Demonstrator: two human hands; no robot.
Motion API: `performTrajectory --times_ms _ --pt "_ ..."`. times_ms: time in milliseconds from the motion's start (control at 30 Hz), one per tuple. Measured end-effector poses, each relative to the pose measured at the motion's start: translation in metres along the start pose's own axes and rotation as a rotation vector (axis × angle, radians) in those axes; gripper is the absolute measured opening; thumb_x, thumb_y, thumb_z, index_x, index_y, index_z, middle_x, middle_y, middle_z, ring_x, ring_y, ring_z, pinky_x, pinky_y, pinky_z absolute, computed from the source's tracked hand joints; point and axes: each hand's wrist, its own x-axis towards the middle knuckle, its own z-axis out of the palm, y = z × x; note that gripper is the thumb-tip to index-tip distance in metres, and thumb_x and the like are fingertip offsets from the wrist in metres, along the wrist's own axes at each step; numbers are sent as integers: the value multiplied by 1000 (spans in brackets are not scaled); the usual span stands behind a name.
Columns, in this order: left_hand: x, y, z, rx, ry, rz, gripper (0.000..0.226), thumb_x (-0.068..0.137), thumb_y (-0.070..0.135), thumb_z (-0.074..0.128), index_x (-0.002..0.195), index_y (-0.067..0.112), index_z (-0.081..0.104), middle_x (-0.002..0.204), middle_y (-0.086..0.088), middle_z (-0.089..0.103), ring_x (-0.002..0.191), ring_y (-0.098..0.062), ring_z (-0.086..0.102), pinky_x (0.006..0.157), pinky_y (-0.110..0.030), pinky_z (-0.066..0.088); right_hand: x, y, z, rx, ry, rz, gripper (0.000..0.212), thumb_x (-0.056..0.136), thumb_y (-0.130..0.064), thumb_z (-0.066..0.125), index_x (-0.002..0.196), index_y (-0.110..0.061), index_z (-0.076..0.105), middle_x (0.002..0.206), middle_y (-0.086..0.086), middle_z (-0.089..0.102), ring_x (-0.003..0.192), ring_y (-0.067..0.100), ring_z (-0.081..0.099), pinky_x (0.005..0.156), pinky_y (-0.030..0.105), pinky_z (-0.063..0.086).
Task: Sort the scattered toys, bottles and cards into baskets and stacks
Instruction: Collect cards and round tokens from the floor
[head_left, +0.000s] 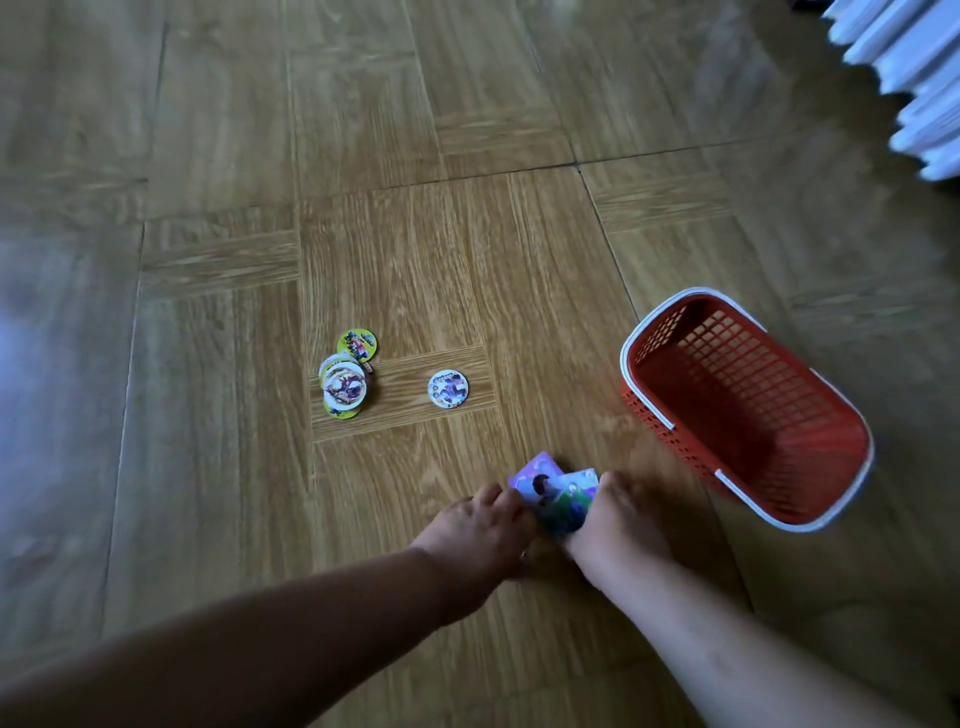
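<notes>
Where left hand (480, 530) and right hand (618, 522) meet, both grip cards (561, 493) between them | basket (753, 395) just right.

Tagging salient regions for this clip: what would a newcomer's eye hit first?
The red basket at right stands out most against the wood floor, with nothing visible inside it. At bottom centre, the left hand and right hand together hold a few picture cards. Left of centre lie a pile of round cards and, to its right, a lone round card.
</notes>
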Motion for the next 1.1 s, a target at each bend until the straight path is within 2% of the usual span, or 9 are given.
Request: performTrajectory --times_ms 167,267,400,500,667,800,867,967,1100 --pt "4 -8 7 -2 -3 -145 56 92 34 56 139 15 34 139 -7 33 128 -26 32 101 -35 37 -7 1 -4 48 22 -62 53 84 -27 68 124 -17 34 126 2 58 116 25 58 83 31 46" --pt "2 -10 10 -31 14 -188 56 92 38 54 139 14 33 139 -6 33 130 -26 32 103 -34 36 -11 7 -8 -67 201 -219 47 90 -33 62 126 -26 32 118 -3 62 109 21 62 80 32 45" --pt "1 -15 2 -254 -9 -242 39 93 33 57 125 19 39 124 -5 55 116 -25 54 88 -35 44 -8 17 1 -109 141 -274 28 96 -30 53 118 -21 39 124 2 53 114 22 55 87 33 45" --pt "11 -40 -13 -440 155 -341 29 92 34 59 116 23 47 107 -3 65 99 -28 63 77 -34 46 -9 20 -4 11 118 -290 24 97 -34 50 115 -19 45 117 1 59 112 21 56 81 31 43" --pt "40 -95 -45 -444 333 -540 50 89 26 66 134 20 45 120 -12 61 109 -35 60 86 -39 44 -13 21 -45 169 451 -429 33 79 -34 76 86 -10 54 78 11 65 76 36 63 57 32 35" --pt "51 -107 -46 -408 286 -631 51 82 26 74 125 13 50 122 -16 52 112 -37 54 90 -40 41 -3 28 -77 441 687 -354 29 88 -21 65 101 0 50 91 23 64 81 41 61 61 30 25" --pt "55 -108 -45 -385 294 -668 55 79 29 76 123 11 49 123 -16 48 115 -37 50 94 -42 41 9 38 -93 496 739 -228 28 95 -19 54 112 3 47 108 28 60 96 44 58 67 36 31" --pt "56 -106 -49 -405 313 -692 50 80 29 75 116 10 47 117 -17 55 109 -37 54 87 -41 44 31 56 -109 379 615 -39 27 97 -20 49 119 -4 49 117 24 59 106 42 56 76 41 41" --pt "54 -92 -44 -494 323 -621 35 86 28 68 111 19 46 101 -9 68 93 -33 63 72 -35 43 51 66 -108 152 285 -33 22 93 -26 57 113 -19 61 102 11 69 96 34 62 71 33 41"
